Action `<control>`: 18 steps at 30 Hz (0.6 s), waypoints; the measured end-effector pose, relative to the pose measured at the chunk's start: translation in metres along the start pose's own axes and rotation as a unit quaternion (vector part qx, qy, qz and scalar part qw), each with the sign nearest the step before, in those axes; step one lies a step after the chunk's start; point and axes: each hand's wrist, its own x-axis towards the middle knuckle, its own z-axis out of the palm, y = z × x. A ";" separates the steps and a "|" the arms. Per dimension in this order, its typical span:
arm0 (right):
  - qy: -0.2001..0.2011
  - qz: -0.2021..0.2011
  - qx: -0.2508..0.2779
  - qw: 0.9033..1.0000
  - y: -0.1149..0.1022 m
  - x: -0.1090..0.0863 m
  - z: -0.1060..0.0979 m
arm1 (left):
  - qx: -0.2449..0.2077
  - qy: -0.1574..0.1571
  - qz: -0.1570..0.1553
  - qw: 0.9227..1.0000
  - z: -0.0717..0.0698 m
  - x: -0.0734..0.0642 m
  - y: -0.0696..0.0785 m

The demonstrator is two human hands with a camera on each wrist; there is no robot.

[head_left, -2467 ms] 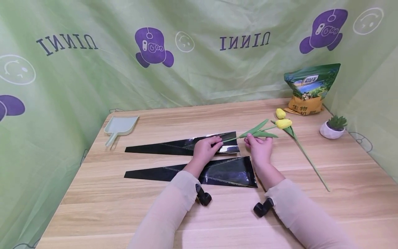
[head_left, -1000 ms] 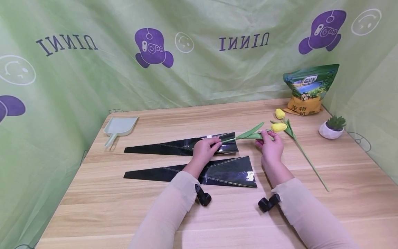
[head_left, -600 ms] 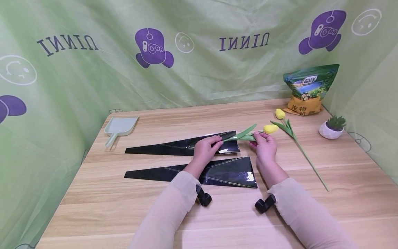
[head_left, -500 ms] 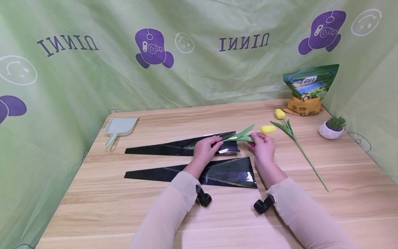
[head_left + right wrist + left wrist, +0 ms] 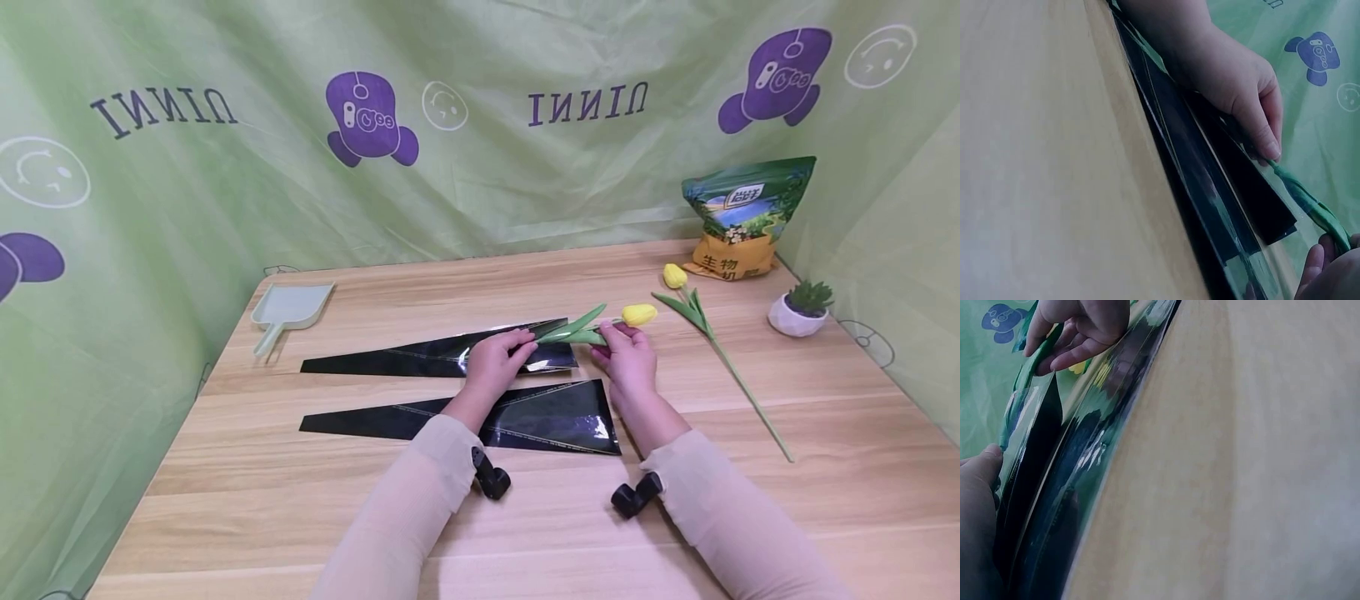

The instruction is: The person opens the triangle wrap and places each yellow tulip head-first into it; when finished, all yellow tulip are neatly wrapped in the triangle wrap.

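Observation:
Two long, tapered black flower sleeves with clear fronts lie on the table; the far sleeve [image 5: 405, 357] has its wide end lifted. My left hand [image 5: 491, 362] pinches this sleeve near its wide end, where the tulip's stem runs in. With thumb and fingers, my right hand [image 5: 632, 358] grips a yellow tulip [image 5: 639, 314] just below its bloom. Its leaves [image 5: 1022, 378] reach partly under the clear film in the left wrist view; most of the stem is hidden. The near sleeve [image 5: 555, 417] lies flat below both hands.
A second yellow tulip [image 5: 675, 277] lies to the right of my right hand. Behind it stand a green and orange bag [image 5: 738, 225] and a small potted succulent [image 5: 799, 321]. A pale dustpan [image 5: 291, 307] rests at the back left.
My right hand shifted up the tulip toward the bloom, then moved left with it. The tulip has slid left, its leaves now over the sleeve's wide end. My left hand stayed in place.

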 end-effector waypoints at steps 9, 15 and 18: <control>-0.066 -0.013 -0.040 0.997 -0.008 0.002 -0.014 | 0.003 0.003 0.007 1.000 0.000 0.000 0.000; -0.110 -0.039 -0.069 0.991 -0.014 0.008 -0.028 | 0.000 0.001 0.006 1.000 0.000 0.000 -0.001; -0.138 -0.059 -0.084 0.985 -0.019 0.013 -0.036 | 0.000 0.000 0.005 1.000 0.000 0.000 -0.001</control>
